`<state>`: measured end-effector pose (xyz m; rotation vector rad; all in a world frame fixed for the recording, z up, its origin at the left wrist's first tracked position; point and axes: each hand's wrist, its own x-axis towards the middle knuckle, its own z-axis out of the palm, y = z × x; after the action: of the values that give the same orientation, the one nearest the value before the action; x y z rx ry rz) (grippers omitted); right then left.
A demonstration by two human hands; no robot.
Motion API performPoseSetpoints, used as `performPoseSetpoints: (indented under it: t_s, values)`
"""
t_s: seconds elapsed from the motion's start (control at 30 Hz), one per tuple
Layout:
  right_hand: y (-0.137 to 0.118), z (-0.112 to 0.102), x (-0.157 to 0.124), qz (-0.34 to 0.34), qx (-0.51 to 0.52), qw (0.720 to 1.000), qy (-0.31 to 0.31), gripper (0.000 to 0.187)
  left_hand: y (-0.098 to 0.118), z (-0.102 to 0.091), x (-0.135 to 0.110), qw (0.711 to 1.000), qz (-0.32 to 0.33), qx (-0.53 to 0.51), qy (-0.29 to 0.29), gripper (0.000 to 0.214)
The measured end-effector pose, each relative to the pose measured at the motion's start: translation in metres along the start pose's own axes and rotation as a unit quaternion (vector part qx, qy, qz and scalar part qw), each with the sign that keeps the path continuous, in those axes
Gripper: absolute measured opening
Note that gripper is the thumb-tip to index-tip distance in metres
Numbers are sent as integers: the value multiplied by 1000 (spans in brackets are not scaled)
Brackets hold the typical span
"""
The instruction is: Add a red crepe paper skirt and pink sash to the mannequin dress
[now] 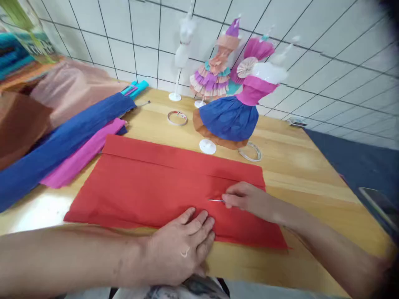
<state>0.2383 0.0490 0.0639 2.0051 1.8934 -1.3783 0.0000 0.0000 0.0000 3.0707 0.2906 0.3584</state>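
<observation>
A red sheet of crepe paper (pixel 149 187) lies flat on the wooden table (pixel 299 166), with a fold line along its far side. My left hand (pixel 183 245) rests palm down on the sheet's near edge, fingers stretched out. My right hand (pixel 246 199) is closed in a pinch on a thin metal needle (pixel 215 200) whose tip points left, low over the red paper.
Rolls of blue (pixel 59 141) and magenta (pixel 81 153) crepe paper lie at the left beside brown and pink sheets. Small mannequins stand behind: one in a blue and magenta paper dress (pixel 237 108), one in a ruffled dress (pixel 212 74), one bare (pixel 182 54). Two tape rings (pixel 177 118) lie nearby.
</observation>
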Motion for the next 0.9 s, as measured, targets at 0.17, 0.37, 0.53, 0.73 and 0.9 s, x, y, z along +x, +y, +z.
performPoseSetpoints:
  t_s: [0.17, 0.37, 0.53, 0.73, 0.9]
  values:
    - [-1, 1, 2, -5, -6, 1000, 0, 35, -1, -3, 1, 1000, -1, 1, 6, 49]
    - [-6, 2, 3, -9, 4, 1000, -8, 35, -1, -6, 4, 1000, -1, 11, 21, 50]
    - [-10, 4, 5, -22, 11, 1000, -19, 34, -1, -4, 5, 1000, 0, 12, 25, 51]
    - [-14, 5, 6, -18, 28, 999, -19, 33, -1, -4, 6, 1000, -1, 8, 24, 50]
    - [-13, 4, 5, -4, 42, 999, -28, 31, -1, -4, 6, 1000, -2, 7, 26, 50]
